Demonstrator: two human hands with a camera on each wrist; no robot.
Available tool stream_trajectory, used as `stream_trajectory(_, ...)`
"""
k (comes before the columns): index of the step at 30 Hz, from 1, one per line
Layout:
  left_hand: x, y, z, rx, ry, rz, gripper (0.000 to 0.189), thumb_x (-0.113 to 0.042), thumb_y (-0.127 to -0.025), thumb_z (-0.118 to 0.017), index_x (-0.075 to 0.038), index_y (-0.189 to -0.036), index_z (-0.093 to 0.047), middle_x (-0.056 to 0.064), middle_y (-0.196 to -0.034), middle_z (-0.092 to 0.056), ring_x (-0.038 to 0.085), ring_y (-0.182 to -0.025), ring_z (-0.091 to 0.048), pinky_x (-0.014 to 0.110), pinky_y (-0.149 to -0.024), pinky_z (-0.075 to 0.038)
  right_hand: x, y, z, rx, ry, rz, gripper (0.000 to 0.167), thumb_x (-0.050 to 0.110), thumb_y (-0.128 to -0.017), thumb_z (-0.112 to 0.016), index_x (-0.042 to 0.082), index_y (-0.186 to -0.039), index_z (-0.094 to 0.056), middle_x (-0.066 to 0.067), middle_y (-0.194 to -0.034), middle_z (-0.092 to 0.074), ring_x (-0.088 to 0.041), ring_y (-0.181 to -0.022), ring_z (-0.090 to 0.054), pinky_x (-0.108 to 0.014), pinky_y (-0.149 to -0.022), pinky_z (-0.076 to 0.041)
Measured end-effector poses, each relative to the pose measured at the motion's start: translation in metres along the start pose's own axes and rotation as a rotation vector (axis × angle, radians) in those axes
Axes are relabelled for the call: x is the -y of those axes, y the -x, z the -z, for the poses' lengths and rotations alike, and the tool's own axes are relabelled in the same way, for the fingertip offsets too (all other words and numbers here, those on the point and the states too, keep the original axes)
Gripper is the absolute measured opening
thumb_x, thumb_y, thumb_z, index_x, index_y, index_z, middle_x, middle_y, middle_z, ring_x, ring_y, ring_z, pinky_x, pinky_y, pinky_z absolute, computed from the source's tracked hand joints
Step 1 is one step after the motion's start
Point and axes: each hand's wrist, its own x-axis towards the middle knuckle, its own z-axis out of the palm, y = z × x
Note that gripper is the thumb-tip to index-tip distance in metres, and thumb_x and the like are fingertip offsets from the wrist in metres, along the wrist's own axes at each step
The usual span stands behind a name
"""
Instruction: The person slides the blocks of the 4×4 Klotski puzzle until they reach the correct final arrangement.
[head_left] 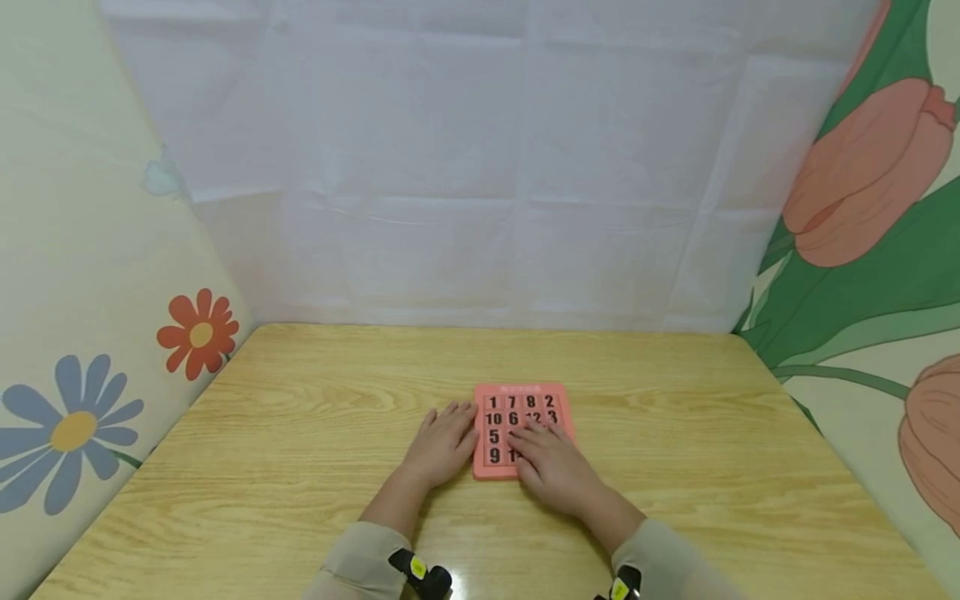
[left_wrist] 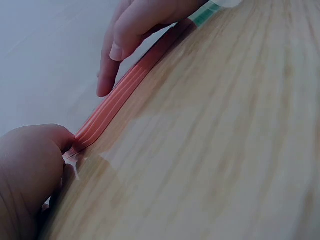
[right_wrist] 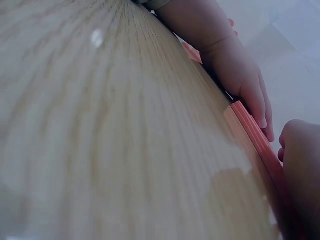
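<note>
A pink number slide puzzle with black numerals on its tiles lies flat on the wooden table. Along its left edge rests my left hand, fingers extended, and in the left wrist view its thumb meets the corner of the puzzle. My right hand lies over the lower right of the puzzle, its fingertips on the tiles. That hand hides several numerals there; 1, 7, 8, 2 show in the top row. In the right wrist view the puzzle's ridged side shows between both hands.
The light wooden table reaches back to a white cloth. A flower-printed wall covering stands at the left, and a tulip-printed one at the right. Both sleeves carry black wrist straps.
</note>
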Motion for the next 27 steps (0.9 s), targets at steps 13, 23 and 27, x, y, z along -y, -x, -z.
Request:
stream_trajectory(13,-0.002,0.000,0.001,0.012,0.016,0.017,0.052,-0.031,-0.105,-0.041,-0.006,-0.150,-0.039,0.014,-0.156,-0.039,0.033,-0.149,-0.027,0.056,-0.124,-0.012,-0.007,0.006,0.001,0.007,0.010,-0.039,0.044,0.029,-0.101,-0.044,0.013,-0.141,-0.054,-0.004,-0.148,-0.051,-0.028,-0.146,-0.036,-0.051,-0.123,-0.019)
stream_trajectory(23,0.000,0.000,0.000,0.011,0.010,0.015,0.053,-0.033,-0.105,-0.040,-0.006,-0.150,-0.039,0.014,-0.156,-0.038,0.033,-0.149,-0.027,0.055,-0.124,-0.012,-0.018,0.013,0.004,-0.039,-0.003,-0.048,0.042,0.026,-0.100,-0.047,0.013,-0.138,-0.057,-0.004,-0.147,-0.053,-0.027,-0.145,-0.038,-0.052,-0.123,-0.020)
stream_trajectory(27,0.000,0.000,0.000,0.008,0.008,0.017,0.053,-0.033,-0.105,-0.041,-0.006,-0.150,-0.039,0.013,-0.156,-0.038,0.032,-0.149,-0.027,0.055,-0.124,-0.011,-0.021,0.014,0.004,-0.047,-0.005,-0.046,0.042,0.027,-0.101,-0.046,0.014,-0.140,-0.056,-0.002,-0.148,-0.052,-0.027,-0.145,-0.038,-0.053,-0.123,-0.020)
